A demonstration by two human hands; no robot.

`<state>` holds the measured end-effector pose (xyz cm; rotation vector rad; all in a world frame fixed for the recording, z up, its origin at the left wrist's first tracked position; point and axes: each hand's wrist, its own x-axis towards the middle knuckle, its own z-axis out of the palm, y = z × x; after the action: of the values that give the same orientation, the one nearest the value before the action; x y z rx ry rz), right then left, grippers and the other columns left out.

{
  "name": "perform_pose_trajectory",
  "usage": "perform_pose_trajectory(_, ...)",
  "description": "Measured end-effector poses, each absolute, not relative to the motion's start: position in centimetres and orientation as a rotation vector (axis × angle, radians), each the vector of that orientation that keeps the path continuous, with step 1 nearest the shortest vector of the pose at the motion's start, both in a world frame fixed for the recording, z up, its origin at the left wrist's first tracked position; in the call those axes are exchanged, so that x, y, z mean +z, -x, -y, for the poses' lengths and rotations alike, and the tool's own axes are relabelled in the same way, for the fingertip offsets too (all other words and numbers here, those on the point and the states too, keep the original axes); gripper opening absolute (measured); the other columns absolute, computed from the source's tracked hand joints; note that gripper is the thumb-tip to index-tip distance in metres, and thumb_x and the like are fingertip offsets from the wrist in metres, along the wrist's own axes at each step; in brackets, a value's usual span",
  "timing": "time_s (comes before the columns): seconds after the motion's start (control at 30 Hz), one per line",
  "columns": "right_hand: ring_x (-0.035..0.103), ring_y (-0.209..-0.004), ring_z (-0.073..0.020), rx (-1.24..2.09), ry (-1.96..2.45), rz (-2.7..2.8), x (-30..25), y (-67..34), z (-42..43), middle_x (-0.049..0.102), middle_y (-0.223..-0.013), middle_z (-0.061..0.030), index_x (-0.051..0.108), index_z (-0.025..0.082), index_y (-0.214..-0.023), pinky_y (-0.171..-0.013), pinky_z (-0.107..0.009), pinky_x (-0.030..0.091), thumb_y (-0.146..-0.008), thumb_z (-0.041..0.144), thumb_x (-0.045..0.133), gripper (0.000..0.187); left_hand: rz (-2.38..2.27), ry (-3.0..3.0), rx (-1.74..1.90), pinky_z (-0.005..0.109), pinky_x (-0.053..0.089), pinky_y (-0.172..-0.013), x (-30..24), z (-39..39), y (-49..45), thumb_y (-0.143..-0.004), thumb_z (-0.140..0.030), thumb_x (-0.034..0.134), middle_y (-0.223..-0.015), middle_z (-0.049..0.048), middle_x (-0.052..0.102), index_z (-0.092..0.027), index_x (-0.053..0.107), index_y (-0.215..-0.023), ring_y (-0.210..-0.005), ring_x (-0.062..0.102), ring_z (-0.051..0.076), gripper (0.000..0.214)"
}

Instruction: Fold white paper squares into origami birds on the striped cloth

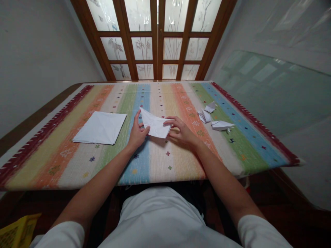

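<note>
Fingers [168, 123] of your right hand [182, 133] rest half-curled against the blunt end of the folded white paper [155, 124], whose long axis slants up-left past the thumb of your spread left hand [137, 133], though a firm grip by either can't be told, with a squared paper stack [99, 127] to the left and folded paper pieces [209, 117] to the right on the striped cloth [103, 168].

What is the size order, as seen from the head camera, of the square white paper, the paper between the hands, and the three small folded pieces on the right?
Largest to smallest:
1. Square white paper
2. Central paper
3. Long folded piece
4. Crumpled piece and upper piece: these look alike, so unranked.
</note>
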<state>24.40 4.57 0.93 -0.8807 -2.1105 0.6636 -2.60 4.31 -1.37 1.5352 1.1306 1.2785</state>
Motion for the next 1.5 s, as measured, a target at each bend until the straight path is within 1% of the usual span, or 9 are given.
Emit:
perform_pose_trajectory(0.1, 0.063, -0.134, -0.0294, 0.630, 0.878, 2.141, 0.8, -24.6, -4.8, 0.058, -0.154, -0.0123, 0.083, 0.028, -0.108, -0.115, -0.053, 0.056, -0.085, 0.021, 0.087, 0.024, -1.230, -1.706, 1.183, 0.028, 0.059, -0.067, -0.6, -3.9, 2.5, -0.095, -0.029, 0.066, -0.119, 0.0135, 0.079, -0.018, 0.071, -0.134, -0.071, 0.071, 0.015, 0.041)
perform_pose_trajectory(0.17, 0.067, -0.123, -0.0273, 0.638, 0.889, 2.152, 0.7, -24.8, -4.9, 0.058, -0.154, -0.0119, 0.084, 0.027, -0.100, -0.113, -0.053, 0.057, -0.085, 0.022, 0.088, 0.016, -1.257, -1.782, 1.138, 0.028, 0.059, -0.069, -0.3, -3.7, 2.5, -0.096, -0.031, 0.065, -0.114, 0.0124, 0.080, -0.016, 0.078, -0.119, -0.074, 0.070, 0.015, 0.031)
perform_pose_trajectory(0.33, 0.072, -0.112, -0.0258, 0.660, 0.947, 2.104, 0.4, -24.8, -5.2, 0.072, -0.138, -0.0112, 0.086, 0.026, -0.094, -0.105, -0.048, 0.059, -0.091, 0.029, 0.082, 0.006, -1.152, -1.820, 1.138, 0.036, 0.064, -0.087, -0.1, -3.4, 2.3, -0.094, -0.037, 0.073, -0.125, 0.0146, 0.078, -0.017, 0.080, -0.121, -0.108, 0.074, 0.024, 0.035)
perform_pose_trajectory(0.6, 0.071, -0.080, -0.0225, 0.712, 1.110, 1.848, -0.1, -24.1, -5.3, 0.081, -0.091, -0.0076, 0.083, 0.023, -0.088, -0.075, -0.034, 0.056, -0.097, 0.056, 0.068, 0.038, -1.025, -1.863, 1.064, 0.039, 0.068, -0.092, 0.2, -2.7, 2.1, -0.077, -0.037, 0.095, -0.130, 0.0131, 0.073, -0.020, 0.076, -0.131, -0.115, 0.073, 0.026, 0.059)
perform_pose_trajectory(0.77, 0.067, -0.072, -0.0213, 0.693, 1.120, 1.801, 0.0, -23.8, -5.1, 0.075, -0.077, -0.0049, 0.078, 0.021, -0.082, -0.069, -0.032, 0.053, -0.098, 0.062, 0.065, 0.046, -1.098, -1.906, 1.085, 0.034, 0.066, -0.086, 0.1, -2.9, 2.2, -0.088, -0.032, 0.084, -0.121, 0.0108, 0.076, -0.020, 0.079, -0.122, -0.108, 0.073, 0.022, 0.036)
perform_pose_trajectory(0.87, 0.070, -0.078, -0.0216, 0.770, 1.050, 1.801, 0.0, -23.9, -5.1, 0.077, -0.086, -0.0058, 0.079, 0.022, -0.089, -0.073, -0.033, 0.055, -0.098, 0.062, 0.066, 0.044, -1.125, -1.962, 1.090, 0.031, 0.064, -0.081, 0.1, -3.1, 2.4, -0.091, -0.024, 0.076, -0.111, 0.0088, 0.077, -0.021, 0.082, -0.111, -0.103, 0.072, 0.021, 0.021)
perform_pose_trajectory(1.07, 0.070, -0.122, -0.0273, 0.840, 0.835, 2.004, -0.2, -24.5, -5.4, 0.072, -0.134, -0.0091, 0.085, 0.027, -0.103, -0.098, -0.040, 0.059, -0.079, 0.048, 0.091, 0.032, -1.084, -1.968, 1.131, 0.031, 0.063, -0.084, 0.0, -3.0, 2.4, -0.084, -0.014, 0.072, -0.107, 0.0082, 0.075, -0.019, 0.082, -0.102, -0.102, 0.071, 0.021, 0.021)
perform_pose_trajectory(1.3, 0.074, -0.109, -0.0233, 0.799, 0.775, 1.957, -0.6, -24.7, -5.8, 0.076, -0.126, -0.0094, 0.090, 0.028, -0.098, -0.087, -0.035, 0.062, -0.088, 0.034, 0.084, 0.012, -0.963, -1.968, 1.118, 0.031, 0.067, -0.078, 0.0, -2.5, 2.4, -0.077, -0.040, 0.094, -0.101, 0.0054, 0.066, -0.020, 0.079, -0.099, -0.092, 0.069, 0.019, 0.033)
perform_pose_trajectory(1.5, 0.074, -0.112, -0.0245, 0.771, 0.770, 1.946, -0.5, -24.8, -5.9, 0.078, -0.125, -0.0095, 0.090, 0.029, -0.095, -0.093, -0.037, 0.060, -0.090, 0.037, 0.081, 0.012, -1.020, -1.997, 1.181, 0.034, 0.069, -0.076, 0.2, -2.6, 2.5, -0.085, -0.049, 0.088, -0.099, 0.0071, 0.067, -0.019, 0.081, -0.086, -0.091, 0.070, 0.020, 0.030)
